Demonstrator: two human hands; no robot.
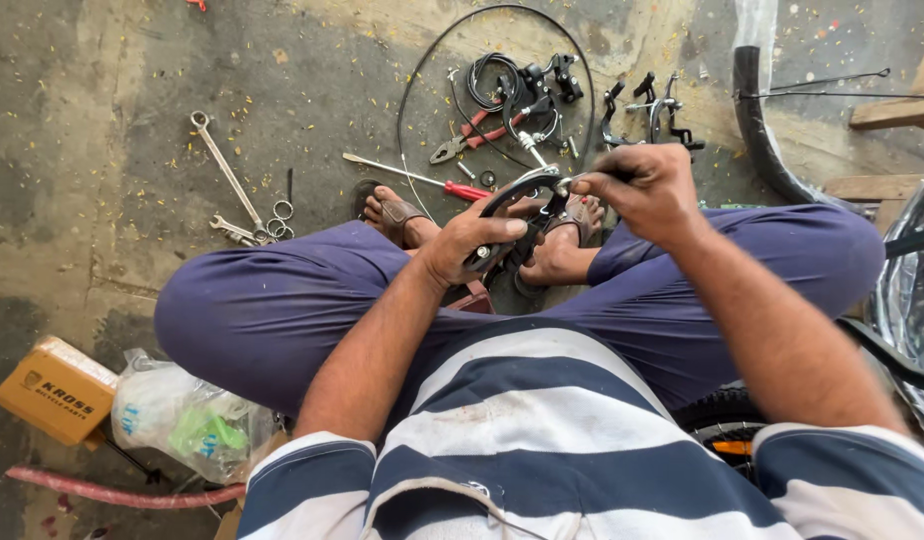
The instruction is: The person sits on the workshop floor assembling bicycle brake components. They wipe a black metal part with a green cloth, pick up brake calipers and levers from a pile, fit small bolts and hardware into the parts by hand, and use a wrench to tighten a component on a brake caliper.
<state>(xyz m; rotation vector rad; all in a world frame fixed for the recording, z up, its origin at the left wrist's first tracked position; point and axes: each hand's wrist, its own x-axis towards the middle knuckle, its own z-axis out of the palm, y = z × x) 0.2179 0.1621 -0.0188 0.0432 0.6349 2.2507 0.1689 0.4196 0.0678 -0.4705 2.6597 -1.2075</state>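
Brake arm (517, 195): lower part hidden under left hand (472, 245); its far end pinched in right hand (647, 190), so the fitting there can't be made out. Right fingers (592, 183) cover whatever they grip. Tyre (757, 130) cut off by top edge, lower run hidden behind knee. Shiny part (912, 290) cut by right edge, can't tell what it is. Hose (122, 492) runs off left edge. Bag (187, 415) contents blurred. Parts pile (527, 85) too tangled to sort.
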